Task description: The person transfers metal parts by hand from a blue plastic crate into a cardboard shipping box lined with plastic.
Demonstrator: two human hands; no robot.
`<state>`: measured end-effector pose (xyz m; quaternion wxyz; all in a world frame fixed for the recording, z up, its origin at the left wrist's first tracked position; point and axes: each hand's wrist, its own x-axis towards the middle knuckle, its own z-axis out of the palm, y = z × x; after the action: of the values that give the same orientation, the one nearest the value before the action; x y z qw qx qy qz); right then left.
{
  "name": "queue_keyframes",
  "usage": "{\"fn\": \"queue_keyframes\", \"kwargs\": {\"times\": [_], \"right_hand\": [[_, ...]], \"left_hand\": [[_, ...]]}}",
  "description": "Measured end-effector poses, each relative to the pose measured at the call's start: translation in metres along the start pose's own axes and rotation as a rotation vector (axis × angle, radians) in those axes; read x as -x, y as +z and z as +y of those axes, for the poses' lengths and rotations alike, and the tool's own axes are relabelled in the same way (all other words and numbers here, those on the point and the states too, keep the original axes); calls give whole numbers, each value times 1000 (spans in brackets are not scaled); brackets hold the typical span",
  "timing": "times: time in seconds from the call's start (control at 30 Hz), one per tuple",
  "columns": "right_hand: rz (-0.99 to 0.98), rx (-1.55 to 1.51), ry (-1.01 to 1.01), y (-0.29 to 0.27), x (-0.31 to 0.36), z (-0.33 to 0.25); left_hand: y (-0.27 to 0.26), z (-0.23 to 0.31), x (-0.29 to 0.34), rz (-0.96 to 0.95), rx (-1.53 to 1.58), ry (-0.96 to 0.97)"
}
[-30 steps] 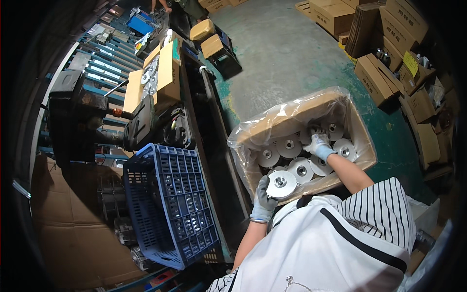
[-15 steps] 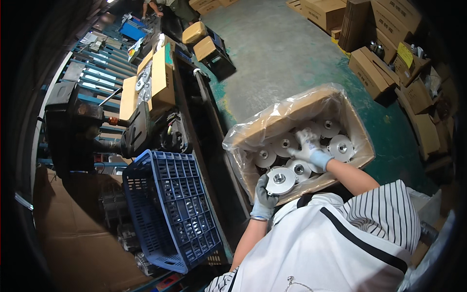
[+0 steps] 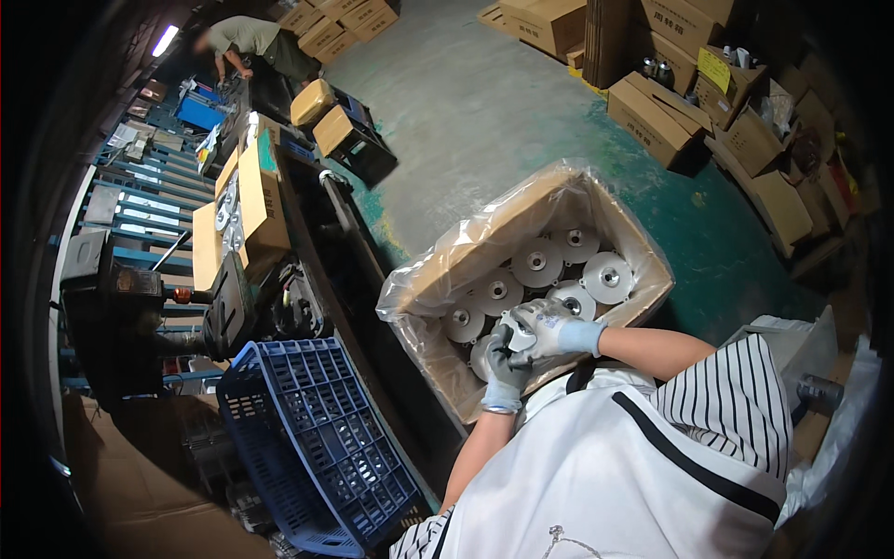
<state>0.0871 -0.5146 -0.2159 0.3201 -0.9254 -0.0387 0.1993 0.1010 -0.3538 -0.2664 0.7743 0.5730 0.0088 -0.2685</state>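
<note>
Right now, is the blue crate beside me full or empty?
Empty as far as shows: the blue crate has its lattice floor bare across the visible inside, with nothing lying in it.

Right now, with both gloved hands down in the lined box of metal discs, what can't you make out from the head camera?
- Disc between left hand and right hand: mostly covered by the gloves; the grip is unclear.
- Box bottom: hidden under the discs, so any lower layers are unseen.
- Blue crate: contents too dark and small to tell.
- Person at the far bench: too small to see their work.
</note>
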Motion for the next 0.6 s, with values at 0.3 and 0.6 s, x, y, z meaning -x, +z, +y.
{"fn": "queue_keyframes", "kwargs": {"times": [0.3, 0.6], "right_hand": [[43, -109, 96, -42, 7, 41], [-76, 267, 281, -60, -50, 153]], "left_hand": [[45, 1, -12, -3, 7, 184], [43, 9, -9, 244, 666, -297]]}}
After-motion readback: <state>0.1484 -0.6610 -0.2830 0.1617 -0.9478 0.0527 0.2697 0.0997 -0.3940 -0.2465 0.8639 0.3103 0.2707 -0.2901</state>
